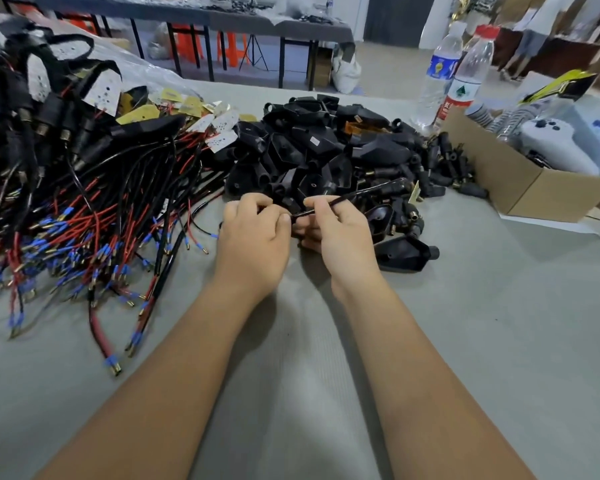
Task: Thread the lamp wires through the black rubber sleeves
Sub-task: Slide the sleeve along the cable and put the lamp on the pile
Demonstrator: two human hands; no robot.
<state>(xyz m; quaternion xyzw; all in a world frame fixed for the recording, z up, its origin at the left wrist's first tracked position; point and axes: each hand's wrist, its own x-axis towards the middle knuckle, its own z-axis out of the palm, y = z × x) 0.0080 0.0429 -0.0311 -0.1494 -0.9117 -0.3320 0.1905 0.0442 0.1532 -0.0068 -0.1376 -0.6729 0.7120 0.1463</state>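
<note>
1. Currently, head view: both hands are working just in front of the pile of black rubber sleeves (326, 150) on the grey table (465, 341). The left hand (255, 233) is curling its fingers and pinching something small at the fingertips; it is too hidden to say whether that is a sleeve or the wire's end.
2. The right hand (333, 226) is pinching the lamp wire (347, 199) between thumb and forefinger. The wire is running up and to the right from the pinch, ending in a dark, blurred fitting above the pile.
3. The 2 hands are nearly touching, so the wire's near end is sitting right between the fingertips.
4. Handling, judged: the wire is looking light and thin, holding a fairly straight line where it is unsupported, so probably springy rather than limp. Gripping close to the tip should keep it from buckling while pushing. The sleeves are looking soft and matte; rubber is likely dragging on the insulation, so short pushes with a re-grip may suit better than 1 long shove.
5. To the left, a large heap of finished harnesses (66, 188), red and black leads with blue ferrules, is lying on the table. One loose sleeve (404, 254) is lying just right of the right hand.
6. Further right: a cardboard box (520, 181) and 2 water bottles (454, 74) are standing behind the pile.
</note>
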